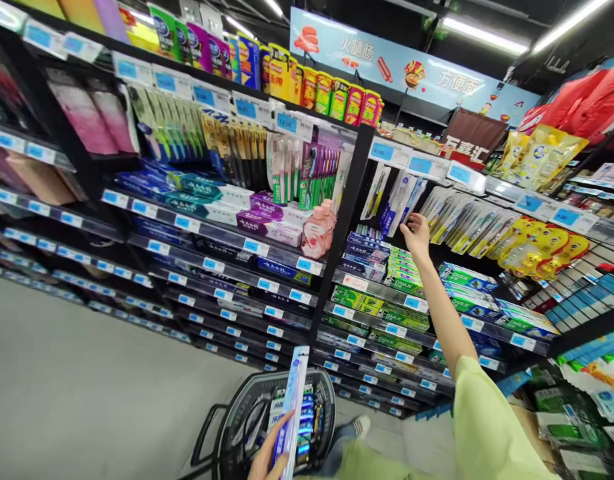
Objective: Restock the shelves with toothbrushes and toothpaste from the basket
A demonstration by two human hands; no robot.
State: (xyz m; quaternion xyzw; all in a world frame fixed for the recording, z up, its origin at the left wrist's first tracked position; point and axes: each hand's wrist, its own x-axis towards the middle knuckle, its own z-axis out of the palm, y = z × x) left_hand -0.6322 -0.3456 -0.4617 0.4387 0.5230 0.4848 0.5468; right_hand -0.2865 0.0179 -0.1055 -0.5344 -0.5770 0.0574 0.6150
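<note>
Above the shopping basket [221, 427], my left hand [271, 457] is closed around a packaged toothbrush [293, 400] in a long clear blister with purple and blue print. My right hand [415, 235] is stretched out to the shelf rack, its fingers curled at the lower edge of the hanging toothbrush packs [399, 200]. Thumb and finger seem to pinch one pack there, though the contact is small in view. The basket below holds several blue-and-white packets and other goods. To the right of my right hand hangs a row of more toothbrush packs [457, 213].
Toothpaste boxes [407, 270] are stacked under the hanging packs. Yellow duck-shaped packs [544, 247] hang farther right. On the left shelf are more toothbrushes [177, 127] and pink bottles [319, 230]. Grey floor [87, 387] extends at lower left; a shoe [361, 427] shows beside the basket.
</note>
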